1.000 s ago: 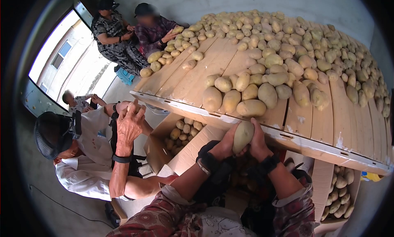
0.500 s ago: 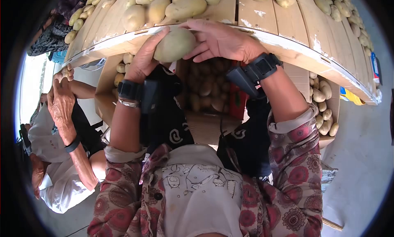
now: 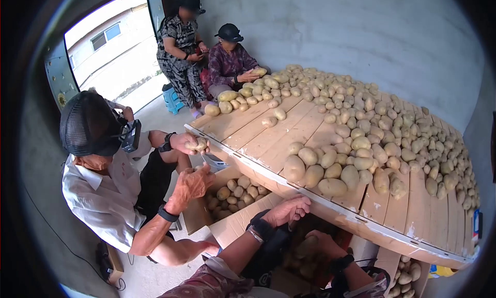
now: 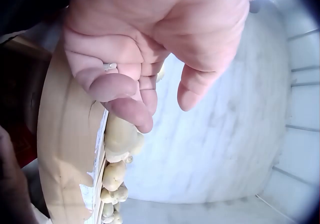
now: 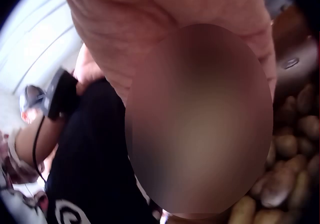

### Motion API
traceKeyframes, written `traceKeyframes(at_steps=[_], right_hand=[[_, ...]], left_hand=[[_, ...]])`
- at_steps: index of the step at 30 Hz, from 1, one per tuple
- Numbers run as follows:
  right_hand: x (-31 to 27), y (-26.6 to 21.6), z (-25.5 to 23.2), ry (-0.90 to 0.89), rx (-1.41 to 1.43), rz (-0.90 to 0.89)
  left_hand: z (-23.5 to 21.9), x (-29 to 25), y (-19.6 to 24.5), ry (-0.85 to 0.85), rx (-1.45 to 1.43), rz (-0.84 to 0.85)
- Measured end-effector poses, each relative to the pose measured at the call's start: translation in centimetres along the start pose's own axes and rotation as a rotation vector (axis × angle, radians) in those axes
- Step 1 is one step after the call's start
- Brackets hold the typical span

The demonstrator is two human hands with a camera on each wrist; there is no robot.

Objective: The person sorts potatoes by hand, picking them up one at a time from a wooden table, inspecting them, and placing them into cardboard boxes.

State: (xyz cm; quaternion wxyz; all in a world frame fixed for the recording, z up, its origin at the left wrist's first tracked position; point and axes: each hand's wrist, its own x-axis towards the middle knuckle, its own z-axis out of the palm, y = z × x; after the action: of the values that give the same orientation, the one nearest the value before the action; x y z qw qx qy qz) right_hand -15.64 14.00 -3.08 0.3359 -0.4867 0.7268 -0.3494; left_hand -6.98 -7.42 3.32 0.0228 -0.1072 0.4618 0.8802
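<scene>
My left hand (image 3: pixel 287 211) is by the front edge of the wooden table (image 3: pixel 330 202). In the left wrist view its palm (image 4: pixel 165 18) faces the camera, fingers loosely bent with nothing between them, a ring on one finger. Lower and to the right, my right hand (image 3: pixel 326 245) reaches down over a box of potatoes (image 3: pixel 306 269) below the table edge. A potato (image 3: pixel 310 243) shows at its fingers, partly hidden in shadow. In the right wrist view a blurred oval covers those fingers, beside the potatoes (image 5: pixel 280 184) in the box.
A large heap of potatoes (image 3: pixel 382 143) covers much of the table. On the left, a seated person (image 3: pixel 103 189) holds a potato (image 3: pixel 197 144) above another box of potatoes (image 3: pixel 235 197). Two people are at the far end. More potatoes (image 3: pixel 405 277) lie in a box at lower right.
Both hands held a potato up at the table edge earlier. Now the left hand has let go, and the right hand has lowered with the potato to the box. The head view has swung about.
</scene>
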Motion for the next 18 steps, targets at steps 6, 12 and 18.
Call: traceKeyframes(at_steps=[6, 12, 18], right_hand=[[-1.5, 9.7, 9.1, -0.044, -0.143, -0.130], [-2.5, 6.1, 8.0, -0.223, -0.341, -0.264], [-3.0, -0.5, 2.0, -0.120, -0.254, -0.052]], left_hand=[[-0.7, -0.5, -0.2, -0.066, -0.112, 0.066], [-0.6, -0.5, -0.4, -0.045, -0.091, 0.072], [-0.4, -0.1, -0.3, -0.035, -0.120, 0.063]])
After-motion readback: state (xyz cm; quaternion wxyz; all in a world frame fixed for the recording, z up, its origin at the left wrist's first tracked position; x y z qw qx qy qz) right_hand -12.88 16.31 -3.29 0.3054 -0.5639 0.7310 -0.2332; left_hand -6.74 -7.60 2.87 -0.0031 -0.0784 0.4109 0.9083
